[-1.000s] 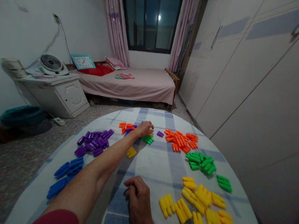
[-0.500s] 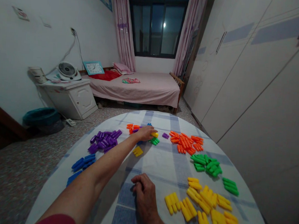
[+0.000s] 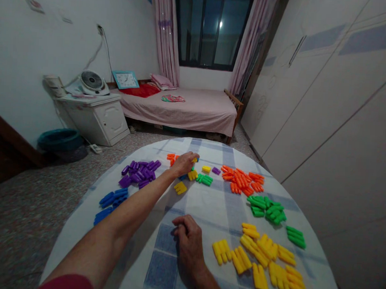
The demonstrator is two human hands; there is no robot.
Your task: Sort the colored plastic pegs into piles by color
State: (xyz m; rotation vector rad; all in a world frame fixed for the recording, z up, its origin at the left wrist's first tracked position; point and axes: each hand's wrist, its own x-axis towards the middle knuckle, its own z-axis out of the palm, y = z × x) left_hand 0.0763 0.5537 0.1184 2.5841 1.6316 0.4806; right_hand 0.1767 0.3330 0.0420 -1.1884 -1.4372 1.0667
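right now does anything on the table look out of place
One purple plastic piece lies just left of the orange pile, apart from the purple pile farther left, so it looks stray.

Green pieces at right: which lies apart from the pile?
The green piece nearest the right edge of the table; a gap separates it from the green pile.

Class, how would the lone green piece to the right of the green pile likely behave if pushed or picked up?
The green piece shows firm-looking ridges with no visible sag, so it is probably stiff. Lying low and flat on the tablecloth, it would likely slide rather than roll. It looks smaller than the right hand, so it should be light to lift.
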